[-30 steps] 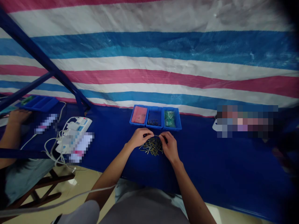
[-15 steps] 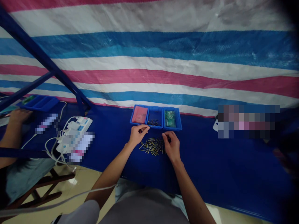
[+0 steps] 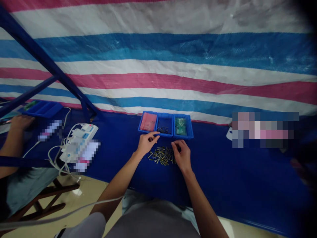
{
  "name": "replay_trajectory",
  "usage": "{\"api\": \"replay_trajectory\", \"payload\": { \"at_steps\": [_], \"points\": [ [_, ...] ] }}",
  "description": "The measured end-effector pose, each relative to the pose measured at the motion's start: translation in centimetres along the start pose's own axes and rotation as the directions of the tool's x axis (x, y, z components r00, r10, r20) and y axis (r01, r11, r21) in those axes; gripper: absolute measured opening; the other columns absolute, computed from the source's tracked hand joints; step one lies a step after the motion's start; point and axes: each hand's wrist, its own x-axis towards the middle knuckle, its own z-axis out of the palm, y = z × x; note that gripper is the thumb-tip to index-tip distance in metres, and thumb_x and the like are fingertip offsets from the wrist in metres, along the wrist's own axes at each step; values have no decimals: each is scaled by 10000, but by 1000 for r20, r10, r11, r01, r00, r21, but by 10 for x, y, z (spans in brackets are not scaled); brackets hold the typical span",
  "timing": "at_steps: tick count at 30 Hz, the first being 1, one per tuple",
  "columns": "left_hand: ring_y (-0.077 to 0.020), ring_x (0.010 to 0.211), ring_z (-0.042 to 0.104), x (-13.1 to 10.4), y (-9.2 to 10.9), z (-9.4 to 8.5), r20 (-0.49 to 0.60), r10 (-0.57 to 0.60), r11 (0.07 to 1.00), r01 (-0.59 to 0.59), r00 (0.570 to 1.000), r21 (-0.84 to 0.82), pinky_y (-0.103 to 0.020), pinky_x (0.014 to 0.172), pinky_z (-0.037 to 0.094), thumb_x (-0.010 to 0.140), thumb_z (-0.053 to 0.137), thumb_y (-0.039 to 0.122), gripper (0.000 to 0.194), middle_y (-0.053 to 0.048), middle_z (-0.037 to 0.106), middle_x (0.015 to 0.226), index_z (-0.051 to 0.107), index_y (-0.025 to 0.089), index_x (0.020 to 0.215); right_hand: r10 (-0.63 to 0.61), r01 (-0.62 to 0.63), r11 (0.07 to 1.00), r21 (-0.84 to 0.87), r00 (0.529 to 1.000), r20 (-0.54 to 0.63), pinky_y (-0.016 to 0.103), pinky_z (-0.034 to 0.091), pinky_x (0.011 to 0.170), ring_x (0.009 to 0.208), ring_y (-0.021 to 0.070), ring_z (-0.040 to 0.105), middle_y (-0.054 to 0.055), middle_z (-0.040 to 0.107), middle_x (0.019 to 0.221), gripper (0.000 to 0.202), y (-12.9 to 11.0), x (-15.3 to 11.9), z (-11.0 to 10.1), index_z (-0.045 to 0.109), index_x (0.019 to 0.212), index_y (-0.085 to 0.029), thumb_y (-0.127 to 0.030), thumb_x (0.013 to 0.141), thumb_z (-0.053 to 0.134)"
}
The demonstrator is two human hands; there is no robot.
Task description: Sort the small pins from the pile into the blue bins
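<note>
My left hand (image 3: 146, 144) is pinched closed at the front edge of a blue three-part tray (image 3: 170, 135); whatever its fingertips hold is too small to make out. To the right, my right hand (image 3: 182, 152) has thumb and forefinger pressed together, and what lies between them is hidden. Between and just below the hands, a loose pile of thin brass-coloured pins (image 3: 161, 156) is spread on the blue table. In the tray's left compartment is a pink-red packet (image 3: 148, 121). Dark thin pieces (image 3: 162, 130) lie in the middle one, and a green packet (image 3: 180, 126) fills the right one.
A white power strip (image 3: 86, 134) with tangled cables lies to the left, beside blurred-out items. Beyond it are another person's hand (image 3: 21, 122) and a second blue tray (image 3: 44, 109). A blue metal frame (image 3: 49, 64) slants at left; a striped tarp (image 3: 158, 79) hangs behind the table.
Both hands stay almost in place, still pinched. The faint thin sliver beyond my left fingertips shows less clearly now. The pins and tray look unchanged.
</note>
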Motion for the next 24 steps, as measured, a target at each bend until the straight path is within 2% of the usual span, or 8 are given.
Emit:
{"api": "replay_trajectory", "payload": {
  "at_steps": [4,7,12,18,24],
  "points": [
    [-73,517,531,-2,2,0,230,35,994,-58,973,97,-179,589,412,911,645,384,241,25,679,617,779,212,1013,-43,47,994,-101,998,36,374,431,857,933,219,595,60,645,972,178,3,0,1,692,916,-205,-344,941,584],
    [-89,574,567,-2,4,0,328,22,982,-82,945,171,-189,614,401,906,649,392,231,16,678,631,792,221,970,-70,89,976,-197,992,104,400,392,878,998,241,576,62,653,1024,175,3,-1,2,724,944,-233,-345,935,590],
    [-92,586,548,0,3,-1,351,14,988,-67,936,139,-198,609,389,892,661,414,253,12,678,675,782,203,963,-69,99,967,-235,989,131,413,390,875,999,250,558,68,658,1039,188,2,-1,3,734,965,-242,-316,940,563],
    [-98,598,490,1,2,-2,324,61,979,-119,944,162,-211,618,370,890,663,431,266,10,616,669,777,194,932,-85,94,974,-208,995,53,421,438,898,991,262,517,94,633,1004,217,9,1,-2,733,978,-203,-228,931,522],
    [-104,616,524,2,0,-1,345,46,975,-118,937,190,-219,616,357,885,667,450,272,2,636,702,782,204,902,-144,187,959,-212,968,205,451,443,926,1024,270,493,102,601,1099,268,19,4,-7,757,1023,-234,-176,926,514]
  ]
}}
